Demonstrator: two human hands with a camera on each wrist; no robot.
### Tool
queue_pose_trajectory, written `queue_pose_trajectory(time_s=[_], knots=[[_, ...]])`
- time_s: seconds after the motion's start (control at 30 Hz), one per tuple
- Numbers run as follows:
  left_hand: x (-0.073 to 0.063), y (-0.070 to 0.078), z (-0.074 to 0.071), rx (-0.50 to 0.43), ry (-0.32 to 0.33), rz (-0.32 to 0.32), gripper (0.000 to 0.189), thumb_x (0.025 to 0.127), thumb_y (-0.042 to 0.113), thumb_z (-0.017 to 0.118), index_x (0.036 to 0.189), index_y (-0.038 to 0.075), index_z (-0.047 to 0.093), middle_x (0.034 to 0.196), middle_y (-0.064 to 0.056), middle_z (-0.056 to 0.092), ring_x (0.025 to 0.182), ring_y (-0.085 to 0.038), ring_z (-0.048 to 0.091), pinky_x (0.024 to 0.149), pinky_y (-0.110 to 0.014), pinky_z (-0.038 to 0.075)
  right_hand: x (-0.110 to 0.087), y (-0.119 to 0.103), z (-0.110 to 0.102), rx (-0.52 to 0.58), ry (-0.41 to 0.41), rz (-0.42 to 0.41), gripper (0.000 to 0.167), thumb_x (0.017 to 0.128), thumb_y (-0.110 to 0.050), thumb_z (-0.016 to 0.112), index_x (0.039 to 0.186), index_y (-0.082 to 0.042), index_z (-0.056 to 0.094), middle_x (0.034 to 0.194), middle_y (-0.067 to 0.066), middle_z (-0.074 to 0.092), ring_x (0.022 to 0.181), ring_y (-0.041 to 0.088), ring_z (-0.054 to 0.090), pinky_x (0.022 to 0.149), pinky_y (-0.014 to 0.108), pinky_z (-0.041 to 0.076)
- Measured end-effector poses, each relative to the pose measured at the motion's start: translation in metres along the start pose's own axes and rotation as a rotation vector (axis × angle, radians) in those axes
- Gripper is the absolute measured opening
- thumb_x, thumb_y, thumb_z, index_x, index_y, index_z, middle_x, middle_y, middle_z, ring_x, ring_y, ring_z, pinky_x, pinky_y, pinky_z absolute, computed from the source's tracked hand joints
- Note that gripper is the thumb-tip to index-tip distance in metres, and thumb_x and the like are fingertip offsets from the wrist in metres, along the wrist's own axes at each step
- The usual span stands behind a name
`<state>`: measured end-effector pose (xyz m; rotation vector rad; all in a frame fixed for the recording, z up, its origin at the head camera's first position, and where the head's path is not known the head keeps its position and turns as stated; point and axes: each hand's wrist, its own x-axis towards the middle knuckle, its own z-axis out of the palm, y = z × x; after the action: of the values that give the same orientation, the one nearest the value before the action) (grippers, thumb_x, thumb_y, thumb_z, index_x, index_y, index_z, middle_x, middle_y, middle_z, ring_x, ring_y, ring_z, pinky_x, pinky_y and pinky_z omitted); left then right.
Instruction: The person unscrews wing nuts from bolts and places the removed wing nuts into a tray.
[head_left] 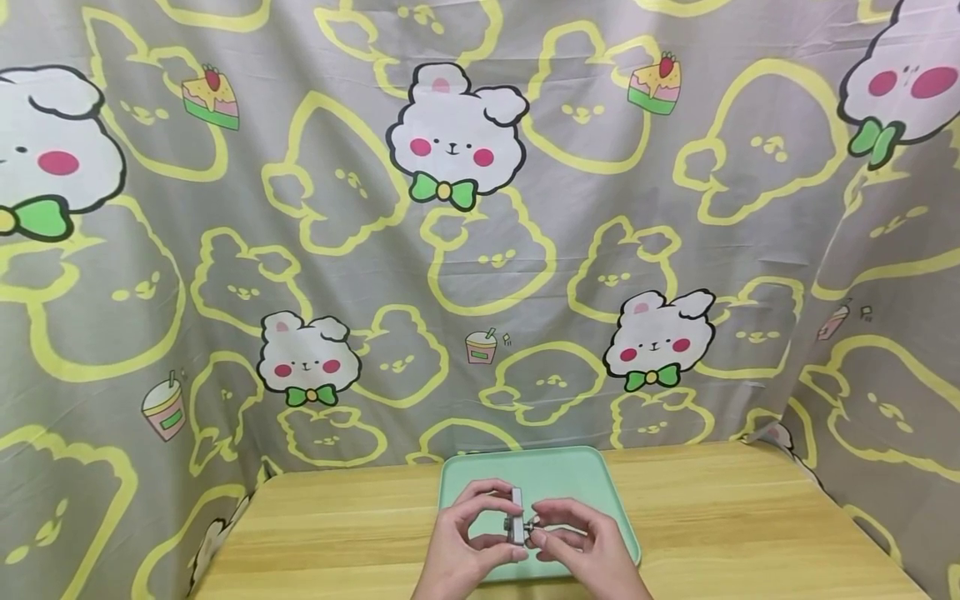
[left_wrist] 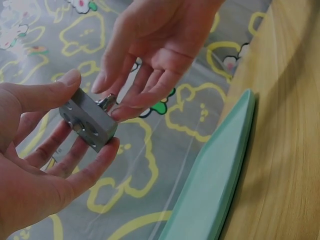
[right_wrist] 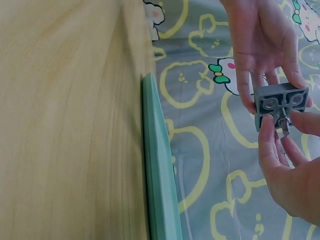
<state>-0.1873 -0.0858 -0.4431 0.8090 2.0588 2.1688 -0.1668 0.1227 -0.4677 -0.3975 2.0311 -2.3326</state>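
The left grip (head_left: 459, 535), we note, pinches the grey block (head_left: 517, 518) at its 3 o'clock, long axis 12-to-6 in the head view. The metal pin (right_wrist: 284, 121) juts toward 3 o'clock, nearer the right grip (head_left: 592, 537); whether that grip pinches it, we cannot tell.

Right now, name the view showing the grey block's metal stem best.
Right wrist: the metal stem shows mostly uncovered against the grey block. The left wrist view shows it partly behind the block; the head view, only small.
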Motion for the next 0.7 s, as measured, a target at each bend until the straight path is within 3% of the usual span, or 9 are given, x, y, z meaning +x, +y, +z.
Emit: queue_pose_trajectory(time_s=[0.33,0.53,0.7], knots=[[0.0004,-0.0009,0.0027,0.028,-0.009,0.003,0.038,0.076,-0.003,0.087,0.111,-0.003,0.073,0.135,-0.019,0.054,0.122,-0.024,0.057,0.081,-0.041,0.065,0.0023,0.0010,-0.0023,0.018,0.018,0.040,0.039,0.098,-0.011,0.072,0.124,0.015,0.061,0.112,0.016,0.069,0.092,0.027,0.075,0.080,0.041,0.065],[-0.0006,-0.0015,0.0044,0.039,-0.010,-0.004,0.035,0.077,0.000,0.088,0.109,0.002,0.075,0.134,-0.018,0.055,0.123,-0.026,0.056,0.081,-0.041,0.065,0.0027,0.0017,-0.0023,0.010,0.034,0.061,0.036,0.096,-0.011,0.073,0.120,0.014,0.064,0.107,0.015,0.070,0.090,0.027,0.075,0.078,0.039,0.065],[-0.0012,-0.0014,0.0045,0.033,-0.010,-0.011,0.036,0.078,0.001,0.088,0.111,-0.002,0.073,0.135,-0.018,0.055,0.124,-0.027,0.056,0.081,-0.040,0.065,0.0022,0.0026,-0.0017,0.002,0.035,0.039,0.034,0.095,-0.009,0.074,0.118,0.014,0.063,0.108,0.016,0.069,0.089,0.025,0.075,0.076,0.040,0.065]])
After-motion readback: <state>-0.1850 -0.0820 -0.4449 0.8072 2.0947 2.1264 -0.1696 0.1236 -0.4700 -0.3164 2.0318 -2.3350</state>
